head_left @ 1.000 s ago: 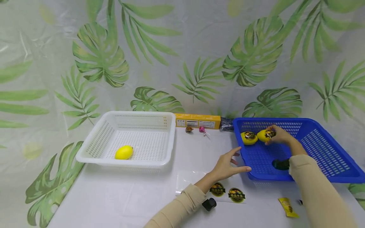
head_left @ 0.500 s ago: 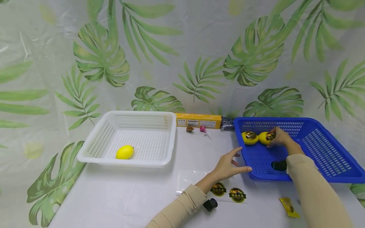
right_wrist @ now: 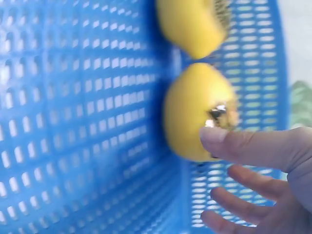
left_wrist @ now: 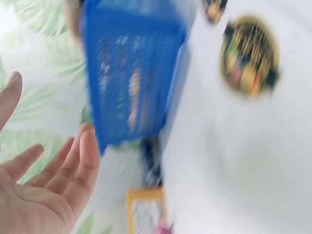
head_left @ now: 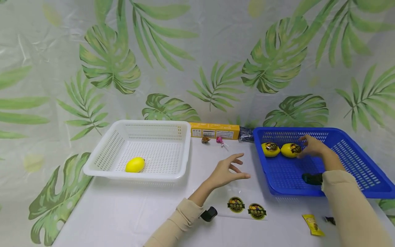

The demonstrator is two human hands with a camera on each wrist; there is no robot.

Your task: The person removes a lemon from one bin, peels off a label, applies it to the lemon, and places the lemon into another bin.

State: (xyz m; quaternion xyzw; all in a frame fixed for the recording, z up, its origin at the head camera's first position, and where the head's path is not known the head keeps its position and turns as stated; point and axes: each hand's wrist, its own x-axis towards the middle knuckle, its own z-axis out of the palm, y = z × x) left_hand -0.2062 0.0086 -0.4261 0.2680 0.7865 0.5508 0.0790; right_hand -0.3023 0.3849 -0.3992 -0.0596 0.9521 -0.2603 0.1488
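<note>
Placing seems done; withdraw next
Your right hand (head_left: 315, 146) spreads beside an oval yellow lemon (head_left: 288, 151); left hand (head_left: 224, 173) spreads, empty

In the left wrist view, the blue basket (left_wrist: 112, 87) is blurry and the top edge cuts it off. The round sticker's (left_wrist: 249, 56) words are too smeary to read. In the right wrist view, the top edge chops one lemon (right_wrist: 190, 24), and the right hand's (right_wrist: 282, 201) thumb (right_wrist: 258, 147) covers part of the other lemon's (right_wrist: 187, 114) shiny sticker (right_wrist: 222, 116).
</note>
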